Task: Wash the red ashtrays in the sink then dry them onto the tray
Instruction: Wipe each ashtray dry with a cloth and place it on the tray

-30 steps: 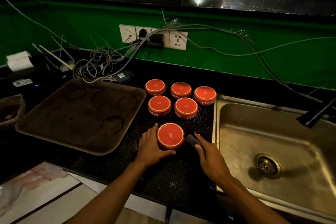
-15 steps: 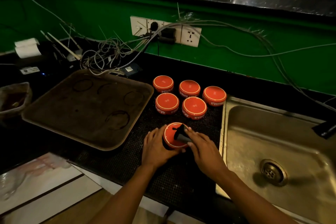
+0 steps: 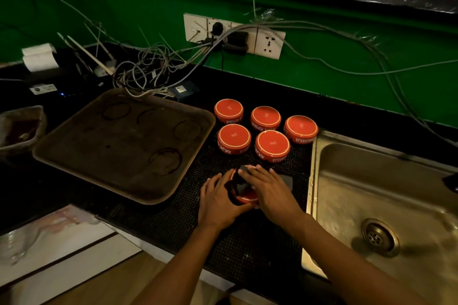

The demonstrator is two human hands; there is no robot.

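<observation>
- The ashtray being worked on is on the black mat, near the counter's front edge, between the tray on the left and the sink on the right.
- Five more ashtrays are set upside down in two rows just beyond it, apart from one another.
- The ashtray is judged stiff and fairly heavy for its size, probably glazed ceramic or glass; chipping is likely if it is knocked against the steel sink.
- When wet, the glazed side would likely be slippery, so the wall is best taken from opposite sides, with the thumb on one side and the fingers on the other, rather than by the rim alone.
- The left hand is curled round the ashtray's left wall, thumb near and fingers far, steadying it in a tilted position.
- The right hand is laid over the top of the ashtray with fingers fairly straight, pressing a dark cloth onto it; no curl round the cloth can be made out.
- Part of the cloth trails out to the right of the right hand onto the mat.
- Both forearms reach in from the near edge, converging on the ashtray, wrists kept low over the mat.
- The tray holds only dark ring marks; nothing has yet been dried onto it.
</observation>
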